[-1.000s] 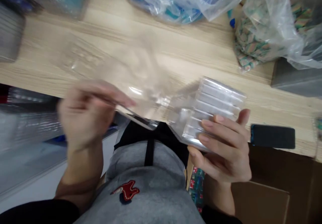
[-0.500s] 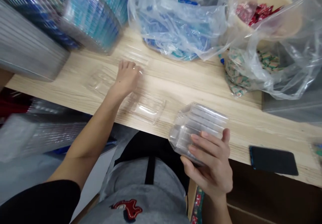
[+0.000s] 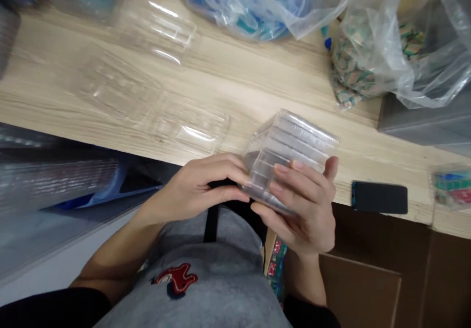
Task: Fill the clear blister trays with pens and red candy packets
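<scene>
My right hand (image 3: 303, 205) holds a stack of nested clear plastic trays (image 3: 294, 139), tilted at the table's front edge, with the fingers across its ridged face and the thumb beneath. At the stack's lower left corner, my left hand (image 3: 206, 183) pinches the edge between thumb and fingers. How many trays that pinch takes in, I cannot tell. To the left, single clear plastic trays lie flat on the wooden table: one near the front (image 3: 189, 124), one overlapping it on the left (image 3: 114, 85) and one farther back (image 3: 162, 31).
Behind lies a clear bag of blue pieces (image 3: 253, 6). A bag of small green and tan packets (image 3: 358, 58) sits at the back right, beside a grey bin (image 3: 415, 122). A phone (image 3: 379, 197) rests at the front edge. Below right is an open cardboard box (image 3: 360, 284).
My left hand carried a clear plastic tray from the stack to the table on the left, let it go there, and came back to the stack's edge. My right hand has kept hold of the stack.
</scene>
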A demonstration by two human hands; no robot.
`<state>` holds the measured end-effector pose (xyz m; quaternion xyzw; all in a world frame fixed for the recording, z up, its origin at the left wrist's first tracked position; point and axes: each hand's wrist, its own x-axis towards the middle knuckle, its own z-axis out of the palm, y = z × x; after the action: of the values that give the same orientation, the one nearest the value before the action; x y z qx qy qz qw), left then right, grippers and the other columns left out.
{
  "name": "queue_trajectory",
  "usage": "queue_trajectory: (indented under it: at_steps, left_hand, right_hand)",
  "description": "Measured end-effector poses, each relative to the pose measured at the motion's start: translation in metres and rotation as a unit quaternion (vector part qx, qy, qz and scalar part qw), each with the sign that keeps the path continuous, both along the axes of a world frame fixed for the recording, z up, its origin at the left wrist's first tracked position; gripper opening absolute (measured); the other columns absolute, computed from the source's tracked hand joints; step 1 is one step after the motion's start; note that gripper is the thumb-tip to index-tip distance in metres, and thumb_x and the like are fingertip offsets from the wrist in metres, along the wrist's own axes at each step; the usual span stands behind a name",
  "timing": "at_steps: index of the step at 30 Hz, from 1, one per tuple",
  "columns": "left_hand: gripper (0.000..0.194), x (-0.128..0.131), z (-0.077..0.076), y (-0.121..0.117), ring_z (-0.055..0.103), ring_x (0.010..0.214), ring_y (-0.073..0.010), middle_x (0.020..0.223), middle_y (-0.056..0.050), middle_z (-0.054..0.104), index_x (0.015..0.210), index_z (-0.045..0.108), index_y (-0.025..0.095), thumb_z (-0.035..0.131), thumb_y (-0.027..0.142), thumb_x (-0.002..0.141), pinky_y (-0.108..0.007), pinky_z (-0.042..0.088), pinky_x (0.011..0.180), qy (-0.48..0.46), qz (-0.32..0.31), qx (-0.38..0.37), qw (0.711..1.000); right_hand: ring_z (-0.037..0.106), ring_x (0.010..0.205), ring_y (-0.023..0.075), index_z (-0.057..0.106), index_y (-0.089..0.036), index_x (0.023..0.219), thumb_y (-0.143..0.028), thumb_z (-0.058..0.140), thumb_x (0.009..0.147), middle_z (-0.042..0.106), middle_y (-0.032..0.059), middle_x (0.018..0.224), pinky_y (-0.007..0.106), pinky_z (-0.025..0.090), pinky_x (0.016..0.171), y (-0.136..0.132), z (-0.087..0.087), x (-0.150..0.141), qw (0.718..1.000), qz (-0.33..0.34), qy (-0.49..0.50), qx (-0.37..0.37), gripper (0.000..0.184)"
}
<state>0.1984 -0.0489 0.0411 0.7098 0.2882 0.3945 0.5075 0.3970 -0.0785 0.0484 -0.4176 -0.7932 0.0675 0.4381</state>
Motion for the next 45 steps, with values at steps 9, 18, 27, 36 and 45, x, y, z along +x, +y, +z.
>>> queue_trajectory:
  at_steps: [9, 18, 27, 36, 45]
  left_hand:
    - [0.006, -0.018, 0.001, -0.003, 0.068, 0.081, -0.0127, 0.088, -0.003, 0.072, 0.090, 0.071, 0.021, 0.067, 0.022, 0.085, -0.022, 0.055, 0.074, 0.006, 0.025, -0.016, 1.000]
    - [0.007, 0.000, -0.003, -0.005, 0.068, 0.083, -0.0130, 0.089, -0.004, 0.072, 0.090, 0.071, 0.021, 0.067, 0.023, 0.085, -0.023, 0.056, 0.076, -0.020, 0.019, -0.022, 0.999]
    - [0.009, -0.003, -0.007, -0.002, 0.068, 0.079, -0.0142, 0.085, -0.005, 0.072, 0.086, 0.073, 0.022, 0.067, 0.029, 0.085, -0.025, 0.057, 0.072, -0.034, 0.024, -0.045, 0.998]
    - [0.010, -0.018, -0.018, -0.007, 0.070, 0.082, -0.0142, 0.087, -0.003, 0.073, 0.090, 0.074, 0.022, 0.072, 0.022, 0.081, -0.023, 0.058, 0.072, -0.065, 0.088, -0.057, 0.992]
    - [0.009, -0.017, 0.018, 0.043, 0.067, 0.084, -0.0092, 0.091, 0.010, 0.070, 0.097, 0.067, 0.027, 0.061, 0.028, 0.091, -0.028, 0.059, 0.080, -0.141, 0.320, 0.155, 0.924]
  right_hand:
    - [0.064, 0.099, 0.0187, 0.064, -0.025, 0.094, -0.028, 0.062, 0.088, 0.071, -0.0006, 0.097, 0.047, 0.030, 0.115, -0.002, -0.001, -0.002, 0.999, -0.032, 0.009, 0.014, 0.007]
    - [0.062, 0.101, 0.0198, 0.067, -0.025, 0.095, -0.028, 0.061, 0.089, 0.070, 0.0004, 0.099, 0.048, 0.032, 0.114, 0.000, 0.003, -0.005, 1.000, -0.019, -0.020, 0.007, 0.009]
    - [0.063, 0.098, 0.0192, 0.065, -0.027, 0.092, -0.028, 0.060, 0.087, 0.069, -0.0011, 0.099, 0.050, 0.036, 0.110, 0.003, 0.001, -0.006, 1.000, -0.010, -0.019, 0.017, 0.008]
    - [0.064, 0.097, 0.0191, 0.063, -0.027, 0.089, -0.025, 0.058, 0.086, 0.069, -0.0014, 0.096, 0.052, 0.038, 0.108, -0.001, 0.003, -0.010, 0.999, -0.048, -0.007, 0.017, 0.006]
    - [0.063, 0.100, 0.0188, 0.063, -0.023, 0.091, -0.021, 0.062, 0.084, 0.069, -0.0010, 0.097, 0.053, 0.032, 0.113, -0.002, 0.002, -0.008, 0.999, -0.030, 0.000, 0.010, 0.008]
